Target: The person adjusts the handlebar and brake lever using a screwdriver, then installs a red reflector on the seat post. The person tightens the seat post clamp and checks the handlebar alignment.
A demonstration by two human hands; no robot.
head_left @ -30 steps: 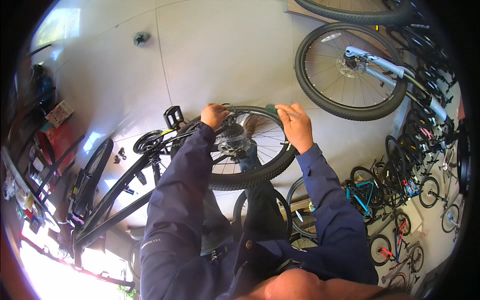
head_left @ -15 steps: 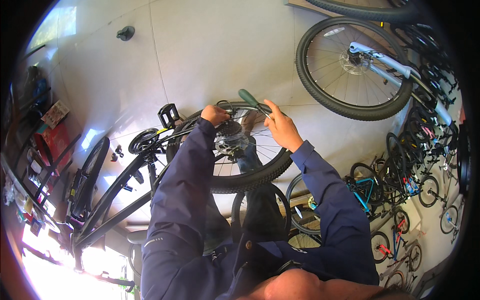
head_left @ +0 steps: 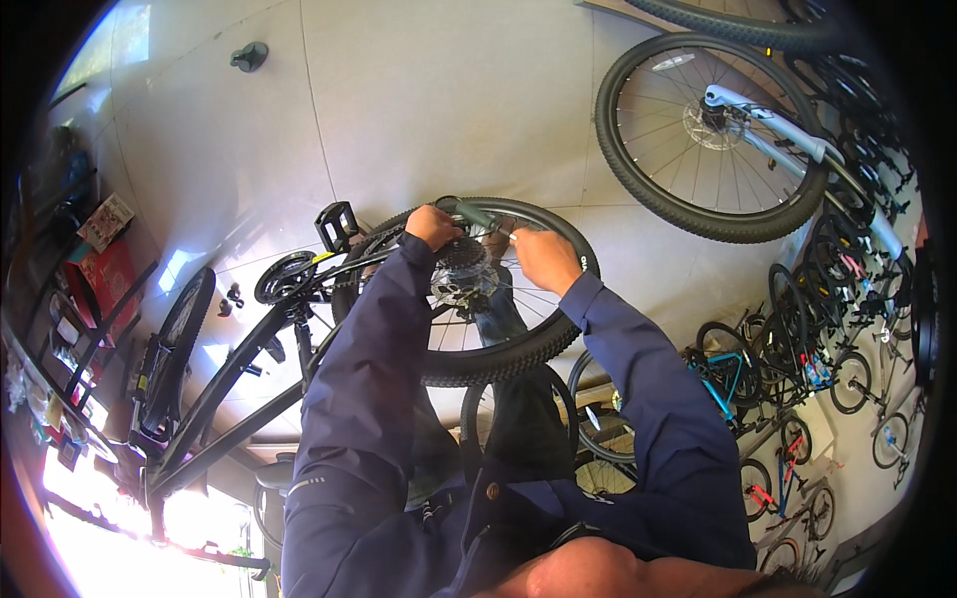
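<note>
A black bicycle frame (head_left: pixel 224 389) lies across the left half, its rear wheel (head_left: pixel 513 349) in front of me above my legs, with a cassette (head_left: pixel 461 257) and brake disc at the hub. My left hand (head_left: pixel 429 227) has its fingers curled at the upper edge of the cassette; what they grip is hidden. My right hand (head_left: pixel 543 259) is closed on the end of a green-handled tool (head_left: pixel 474 214), which points up and left toward my left hand. A pedal (head_left: pixel 334 229) and chainring sit left of the wheel.
A bicycle wheel with a light blue fork (head_left: pixel 773 118) is at upper right. Many bicycles (head_left: pixel 728 359) crowd the right side. A red box (head_left: pixel 100 289) and clutter line the far left. A small dark object (head_left: pixel 249 57) lies on the tiled floor (head_left: pixel 399 110).
The green-handled tool came up into view at my right hand, then moved down and left toward the cassette. My right hand has moved inward; my left hand has barely moved.
</note>
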